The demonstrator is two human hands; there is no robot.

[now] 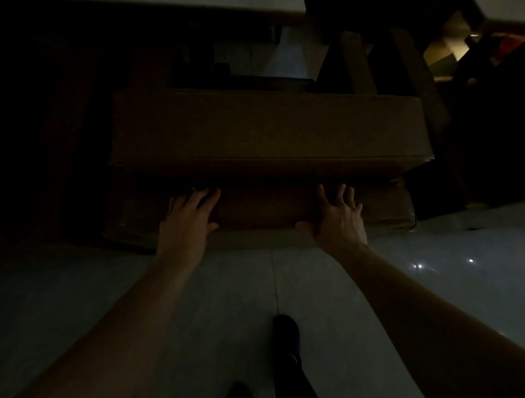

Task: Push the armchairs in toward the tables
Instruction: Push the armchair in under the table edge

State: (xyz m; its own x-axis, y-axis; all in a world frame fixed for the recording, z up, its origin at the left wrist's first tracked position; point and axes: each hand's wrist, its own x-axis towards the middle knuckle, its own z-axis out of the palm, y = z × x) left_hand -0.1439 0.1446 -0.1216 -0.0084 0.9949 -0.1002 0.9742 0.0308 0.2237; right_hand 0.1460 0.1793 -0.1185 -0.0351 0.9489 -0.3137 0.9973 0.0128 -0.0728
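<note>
Brown upholstery covers the armchair, which fills the middle of the head view, seen from behind and above in very dim light. Its thick back runs from left to right across the picture, and a lower padded band of the same brown lies just under it, nearer to the person. The left hand rests flat on this lower band, its fingers straight and a little spread, pointing away from the person, with the thumb lying along the near edge of the band. The right hand lies on the same band further to the right, also flat and wide, fingers spread, the thumb stretched out toward the left hand. Neither hand curls around anything; both only press on the surface. Both forearms are bare and reach in from the bottom corners of the picture. Beyond the armchair, at the top edge, a pale table top shows, and dark wooden legs stand under it at the upper right, close behind the chair back. The floor is of pale glossy tiles, with small points of reflected light at the right. One dark shoe stands on the tiles between the two arms.
</note>
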